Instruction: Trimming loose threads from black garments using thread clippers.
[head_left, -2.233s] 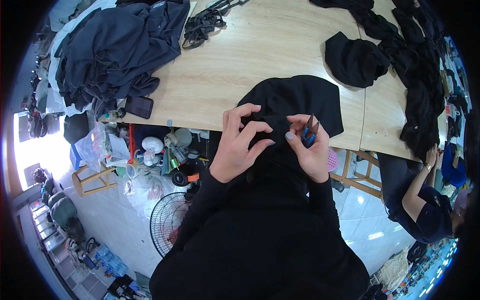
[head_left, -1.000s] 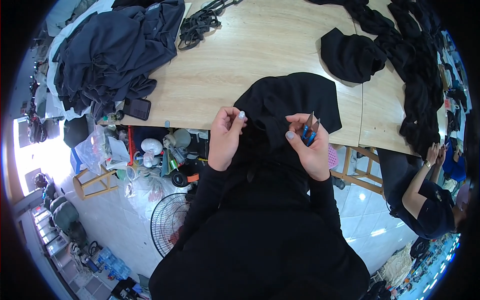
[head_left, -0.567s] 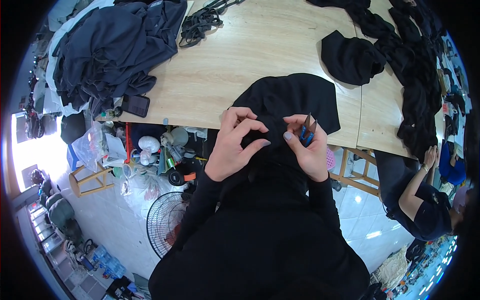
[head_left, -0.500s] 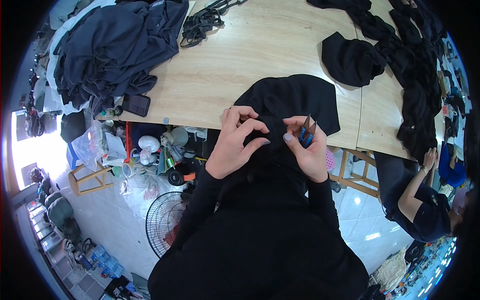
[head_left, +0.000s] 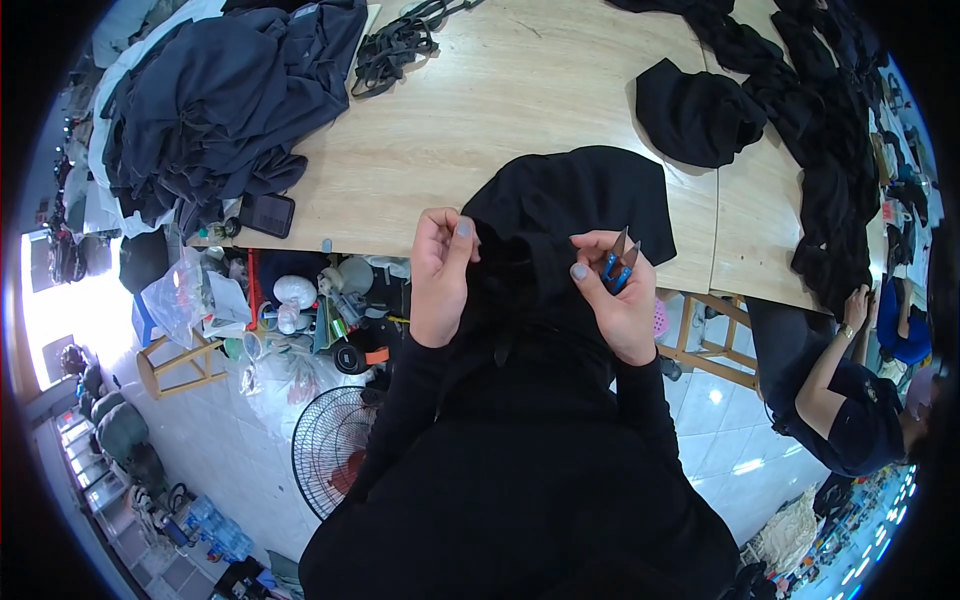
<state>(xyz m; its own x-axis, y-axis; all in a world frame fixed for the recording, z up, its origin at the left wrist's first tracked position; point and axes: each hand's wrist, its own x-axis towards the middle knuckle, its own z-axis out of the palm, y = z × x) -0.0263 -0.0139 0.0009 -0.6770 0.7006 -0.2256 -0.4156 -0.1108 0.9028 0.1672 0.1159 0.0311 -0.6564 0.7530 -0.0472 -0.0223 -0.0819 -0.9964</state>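
Note:
A piece of black cloth (head_left: 585, 185) lies over the table's near edge and hangs toward my lap, its opening gaping between my hands. At its left edge my left hand (head_left: 440, 275) is closed, thumb pressed to curled fingers on the fabric. My right hand (head_left: 625, 310) is closed around a pair of blue-handled thread snips (head_left: 620, 265), with their pointed blades facing up and away from me. The thumb and forefinger of that hand also sit at the cloth's right side; whether they pinch it I cannot tell.
The wooden table (head_left: 480, 90) bears a dark navy cloth heap (head_left: 220, 100), a phone (head_left: 268, 215), black straps (head_left: 395, 55), a bunched black piece (head_left: 695, 115) and a long black cloth pile (head_left: 835, 200). A fan (head_left: 335, 450) stands below left. Another person (head_left: 850, 420) works at the right.
My left hand has moved left and turned, its fingers closing at the cloth's edge. The cloth now opens wider between my hands. The right hand stays nearly in place with the snips.

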